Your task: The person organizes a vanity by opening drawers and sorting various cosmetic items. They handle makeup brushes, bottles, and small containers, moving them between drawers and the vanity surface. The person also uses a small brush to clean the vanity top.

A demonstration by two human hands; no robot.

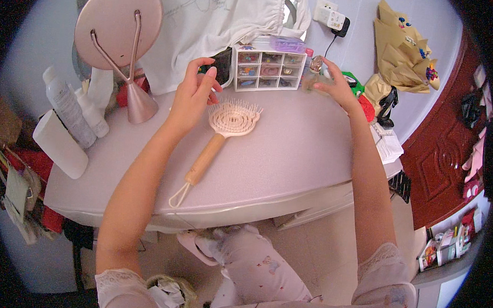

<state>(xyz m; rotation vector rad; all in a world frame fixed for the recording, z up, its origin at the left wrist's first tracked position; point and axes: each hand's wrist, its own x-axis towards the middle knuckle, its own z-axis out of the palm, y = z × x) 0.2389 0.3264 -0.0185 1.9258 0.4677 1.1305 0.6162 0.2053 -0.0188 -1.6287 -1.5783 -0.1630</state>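
A hairbrush [205, 158] with a wooden handle and a pale, round bristle head lies bristles up on the pinkish tabletop [287, 143]. My left hand [198, 85] hovers just left of the bristles, fingers apart and curled, holding nothing. At the back right, my right hand [336, 86] has thumb and fingers spread around a small clear bottle [312, 81] with a faceted stopper; whether they touch it is unclear. Between the hands, at the back, stands a white organizer with small clear drawers [269, 89], a purple packet [287, 44] on top.
A round mirror on a cone stand [140, 105] and white bottles [61, 143] stand at the left. White cloth [193, 34] hangs behind. At the right are a paper-wrapped bouquet [400, 57], a stack of white tissues [387, 144] and a plugged-in adapter [341, 27]. A waste bin [190, 292] stands below.
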